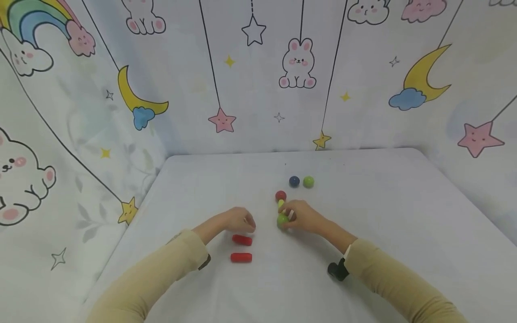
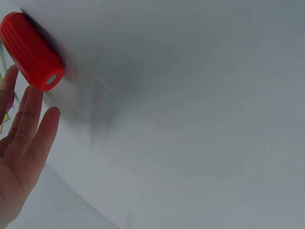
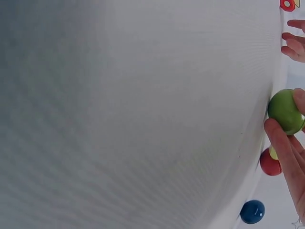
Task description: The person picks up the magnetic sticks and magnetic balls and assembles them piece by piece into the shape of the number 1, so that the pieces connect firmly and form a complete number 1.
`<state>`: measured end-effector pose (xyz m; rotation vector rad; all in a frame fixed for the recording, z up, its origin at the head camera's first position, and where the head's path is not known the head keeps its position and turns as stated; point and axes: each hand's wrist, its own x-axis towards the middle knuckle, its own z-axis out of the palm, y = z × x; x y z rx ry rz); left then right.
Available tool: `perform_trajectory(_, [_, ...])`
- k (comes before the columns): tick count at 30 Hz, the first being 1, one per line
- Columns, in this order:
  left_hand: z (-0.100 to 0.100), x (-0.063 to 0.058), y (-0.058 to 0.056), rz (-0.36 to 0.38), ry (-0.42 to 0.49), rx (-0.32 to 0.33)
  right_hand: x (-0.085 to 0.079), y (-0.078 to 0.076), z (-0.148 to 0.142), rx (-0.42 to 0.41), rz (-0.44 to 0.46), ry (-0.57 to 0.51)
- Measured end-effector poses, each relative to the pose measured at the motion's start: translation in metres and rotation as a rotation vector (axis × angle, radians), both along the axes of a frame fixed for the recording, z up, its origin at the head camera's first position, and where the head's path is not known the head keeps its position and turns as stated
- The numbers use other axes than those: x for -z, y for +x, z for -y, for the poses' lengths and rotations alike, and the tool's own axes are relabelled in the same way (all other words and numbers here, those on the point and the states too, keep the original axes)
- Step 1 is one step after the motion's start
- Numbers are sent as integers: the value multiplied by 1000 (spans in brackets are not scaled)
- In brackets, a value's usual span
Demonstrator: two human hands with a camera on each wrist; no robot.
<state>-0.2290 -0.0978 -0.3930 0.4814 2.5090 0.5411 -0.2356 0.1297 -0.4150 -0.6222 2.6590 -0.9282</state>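
Note:
My right hand pinches a green ball between thumb and fingers, low over the white table. Beyond the ball a yellow rod runs toward a red ball, partly covered by the fingers. In the right wrist view the green ball sits between thumb and fingertips, with the red ball just past them. My left hand holds nothing, its fingers relaxed above a red rod. The left wrist view shows this ridged rod, a small silver disc on its end, close by the fingertips.
A second red rod lies nearer me, below the first. Farther back, a blue ball and another green ball sit side by side. A printed cloth hangs behind the white table.

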Motion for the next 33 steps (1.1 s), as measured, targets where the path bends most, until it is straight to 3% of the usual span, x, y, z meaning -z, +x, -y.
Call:
perform_trajectory(6, [14, 3, 7, -3, 54, -6, 0, 1, 1, 8, -29, 22])
perform_trajectory(13, [26, 2, 13, 17, 66, -51, -2, 0, -1, 30, 14, 0])
perform_trajectory(22, [26, 6, 14, 9, 58, -57, 0, 1, -3, -12, 9, -21])
perform_trajectory(33, [24, 11, 19, -43, 78, -36, -1, 1, -2, 2, 3, -9])
